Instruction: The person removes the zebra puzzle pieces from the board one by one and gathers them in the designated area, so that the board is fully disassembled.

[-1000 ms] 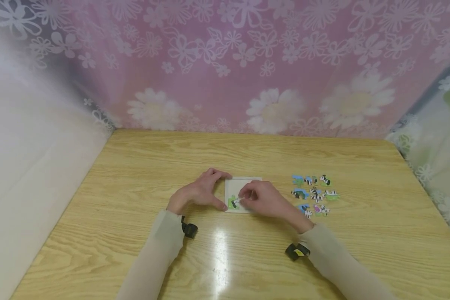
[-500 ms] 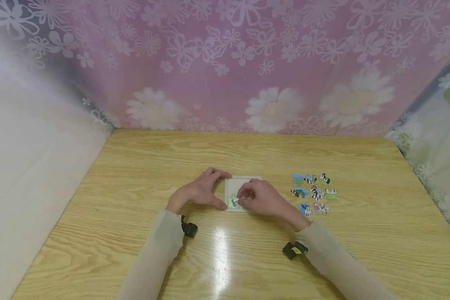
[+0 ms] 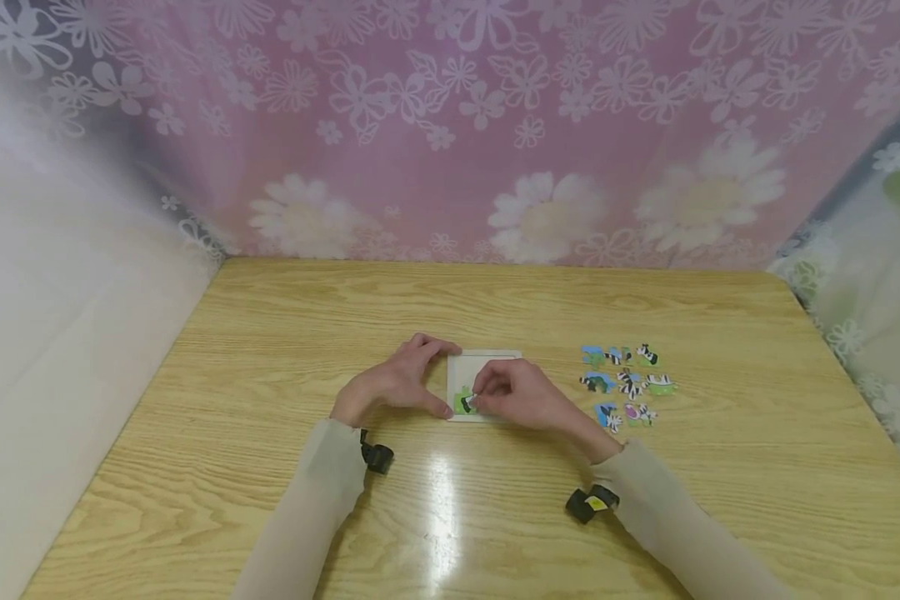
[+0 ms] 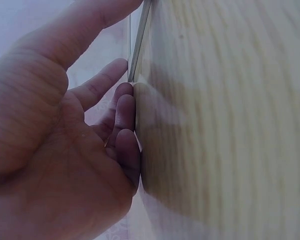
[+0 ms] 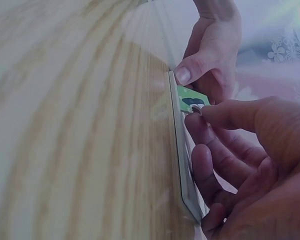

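A square white puzzle tray (image 3: 484, 352) lies flat on the table in the head view. My left hand (image 3: 402, 379) is beside its left edge, thumb and index finger spread to the two left corners and touching them. With thumb and index finger, my right hand (image 3: 521, 394) pinches a green puzzle piece (image 5: 192, 100) with a black-and-white print at the tray's near left corner. In the right wrist view the piece stands tilted up from the tray. The right hand hides the tray's near right part. In the left wrist view the left hand (image 4: 65, 125) has its fingertips at the tray's edge.
Several loose puzzle pieces (image 3: 628, 384) with zebra-like stripes, blue and green lie in rows to the right of the tray. The wooden table (image 3: 285, 317) ends at a pink flowered curtain (image 3: 435, 167) behind. Pale sheets hang at both sides.
The puzzle piece has tilted and shifted slightly in the tray corner as my right hand moved a little left. My left hand stays at the tray's edge.
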`<state>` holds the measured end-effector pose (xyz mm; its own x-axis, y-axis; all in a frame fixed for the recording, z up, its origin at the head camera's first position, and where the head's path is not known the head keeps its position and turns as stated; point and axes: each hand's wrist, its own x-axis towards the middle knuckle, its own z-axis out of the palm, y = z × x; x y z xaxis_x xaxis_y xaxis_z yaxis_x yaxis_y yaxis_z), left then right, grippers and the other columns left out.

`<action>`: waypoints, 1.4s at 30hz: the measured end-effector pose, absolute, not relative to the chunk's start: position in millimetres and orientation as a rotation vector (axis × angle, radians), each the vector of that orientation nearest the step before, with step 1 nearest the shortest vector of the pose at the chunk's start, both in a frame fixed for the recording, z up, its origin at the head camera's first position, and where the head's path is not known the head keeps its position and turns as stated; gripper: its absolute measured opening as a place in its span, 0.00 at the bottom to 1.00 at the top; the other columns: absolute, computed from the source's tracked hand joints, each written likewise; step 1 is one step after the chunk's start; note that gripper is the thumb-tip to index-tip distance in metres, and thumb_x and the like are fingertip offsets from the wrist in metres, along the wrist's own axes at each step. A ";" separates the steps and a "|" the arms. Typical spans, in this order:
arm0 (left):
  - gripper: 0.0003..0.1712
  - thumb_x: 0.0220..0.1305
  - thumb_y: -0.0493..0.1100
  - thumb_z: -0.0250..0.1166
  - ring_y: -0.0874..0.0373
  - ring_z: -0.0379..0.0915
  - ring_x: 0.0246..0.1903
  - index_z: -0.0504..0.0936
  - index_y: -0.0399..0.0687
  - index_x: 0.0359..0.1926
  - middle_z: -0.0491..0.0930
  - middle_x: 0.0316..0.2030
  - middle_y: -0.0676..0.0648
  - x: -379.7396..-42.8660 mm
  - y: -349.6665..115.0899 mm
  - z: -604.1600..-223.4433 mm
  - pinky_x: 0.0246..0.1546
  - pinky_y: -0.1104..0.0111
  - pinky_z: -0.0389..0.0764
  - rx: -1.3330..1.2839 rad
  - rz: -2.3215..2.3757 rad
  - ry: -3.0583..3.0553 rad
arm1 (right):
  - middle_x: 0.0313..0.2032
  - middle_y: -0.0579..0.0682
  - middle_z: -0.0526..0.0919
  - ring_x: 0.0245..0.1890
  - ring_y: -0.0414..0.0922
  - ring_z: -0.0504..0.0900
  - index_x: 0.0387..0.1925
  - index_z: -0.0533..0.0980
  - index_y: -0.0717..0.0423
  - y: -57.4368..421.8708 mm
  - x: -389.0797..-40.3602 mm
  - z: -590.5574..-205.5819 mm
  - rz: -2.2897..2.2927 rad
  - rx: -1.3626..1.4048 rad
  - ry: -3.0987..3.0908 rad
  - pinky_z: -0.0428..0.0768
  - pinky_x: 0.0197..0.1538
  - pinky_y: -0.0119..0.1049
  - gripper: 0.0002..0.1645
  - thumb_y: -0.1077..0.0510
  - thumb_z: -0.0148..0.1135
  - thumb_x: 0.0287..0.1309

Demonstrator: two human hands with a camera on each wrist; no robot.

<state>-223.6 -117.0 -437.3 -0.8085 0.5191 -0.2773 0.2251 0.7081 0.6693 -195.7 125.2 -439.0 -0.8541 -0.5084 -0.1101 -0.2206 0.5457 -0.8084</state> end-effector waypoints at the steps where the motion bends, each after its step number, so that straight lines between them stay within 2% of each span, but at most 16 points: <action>1: 0.52 0.49 0.54 0.82 0.47 0.58 0.70 0.66 0.65 0.74 0.61 0.70 0.47 -223.5 -117.0 -436.9 0.70 0.46 0.65 0.574 0.883 2.463 | 0.32 0.46 0.88 0.33 0.38 0.83 0.35 0.81 0.52 125.2 -195.4 -438.7 -1.223 -0.591 2.451 0.78 0.42 0.35 0.04 0.57 0.70 0.62; 8: 0.53 0.50 0.54 0.82 0.47 0.58 0.68 0.65 0.64 0.74 0.61 0.69 0.46 -223.0 -116.1 -435.9 0.70 0.46 0.65 0.587 0.866 2.473 | 0.35 0.46 0.88 0.38 0.39 0.85 0.36 0.82 0.50 132.3 -192.6 -433.1 -1.267 -0.562 2.448 0.79 0.47 0.38 0.03 0.57 0.69 0.62; 14: 0.52 0.50 0.52 0.82 0.47 0.58 0.69 0.65 0.64 0.74 0.61 0.69 0.46 -222.1 -114.7 -435.8 0.70 0.46 0.65 0.570 0.868 2.469 | 0.37 0.50 0.88 0.38 0.43 0.85 0.39 0.81 0.54 145.3 -191.5 -430.8 -1.343 -0.544 2.405 0.80 0.44 0.37 0.05 0.57 0.67 0.65; 21: 0.52 0.50 0.52 0.82 0.47 0.59 0.68 0.66 0.63 0.74 0.61 0.69 0.46 -222.7 -114.3 -438.6 0.69 0.47 0.65 0.572 0.880 2.472 | 0.37 0.51 0.87 0.37 0.47 0.83 0.40 0.81 0.53 162.4 -190.5 -427.1 -1.371 -0.472 2.411 0.78 0.39 0.36 0.07 0.55 0.68 0.65; 34: 0.51 0.52 0.53 0.81 0.47 0.58 0.67 0.65 0.63 0.74 0.61 0.68 0.45 -223.9 -118.1 -441.8 0.68 0.47 0.65 0.623 0.905 2.447 | 0.39 0.54 0.86 0.39 0.54 0.83 0.43 0.80 0.52 208.0 -184.7 -419.2 -1.386 -0.418 2.473 0.79 0.37 0.37 0.10 0.51 0.67 0.67; 42: 0.51 0.52 0.54 0.81 0.47 0.59 0.67 0.65 0.64 0.75 0.61 0.68 0.46 -223.5 -119.2 -440.6 0.68 0.47 0.66 0.630 0.907 2.455 | 0.40 0.57 0.87 0.38 0.52 0.85 0.44 0.80 0.52 238.1 -182.8 -414.9 -1.371 -0.388 2.517 0.80 0.37 0.36 0.12 0.50 0.68 0.67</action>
